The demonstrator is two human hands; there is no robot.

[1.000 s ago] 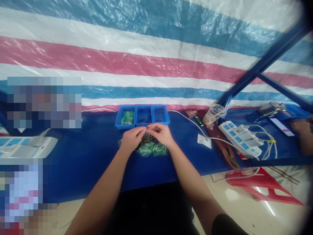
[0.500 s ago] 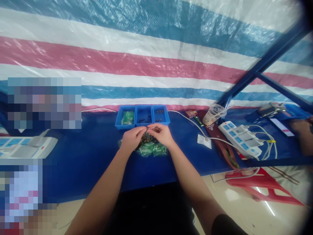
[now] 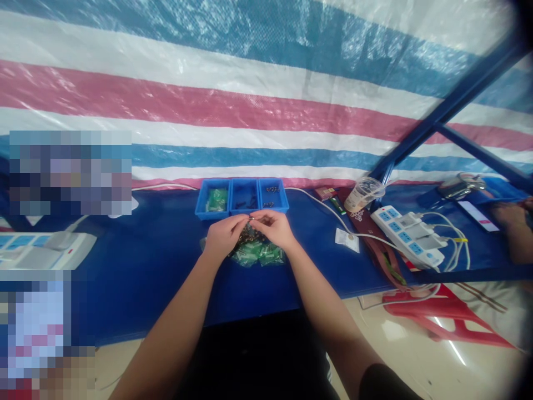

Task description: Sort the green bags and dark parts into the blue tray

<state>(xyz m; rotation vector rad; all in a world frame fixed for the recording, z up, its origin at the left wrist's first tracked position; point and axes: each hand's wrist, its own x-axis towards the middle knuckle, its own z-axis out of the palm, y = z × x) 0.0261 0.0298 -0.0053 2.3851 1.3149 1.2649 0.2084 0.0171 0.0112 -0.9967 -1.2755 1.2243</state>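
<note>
My left hand (image 3: 224,236) and my right hand (image 3: 275,226) meet fingertip to fingertip, both pinched around a tiny dark metallic piece (image 3: 251,218) whose kind is too small to make out. Beneath them a heap of small brass-and-dark metal parts (image 3: 256,236) is partly hidden by my fingers. Small green plastic packets (image 3: 250,255) lie at the near side of that heap. Just beyond my hands stand three joined blue bins: the left bin (image 3: 200,206) has green packets in it, the middle bin (image 3: 244,189) small dark pieces, the right bin (image 3: 283,201) small metal parts.
On the right are a plastic cup (image 3: 361,194), a dark red strap-like case (image 3: 377,253), a small white packet (image 3: 347,240) and a power strip (image 3: 408,236) with cables. Another person's hand (image 3: 514,222) is near a phone (image 3: 478,215). Another power strip (image 3: 81,250) sits left.
Both hands keep the same pinch over the heap, with barely any finger movement. The whole view has shifted very slightly.
</note>
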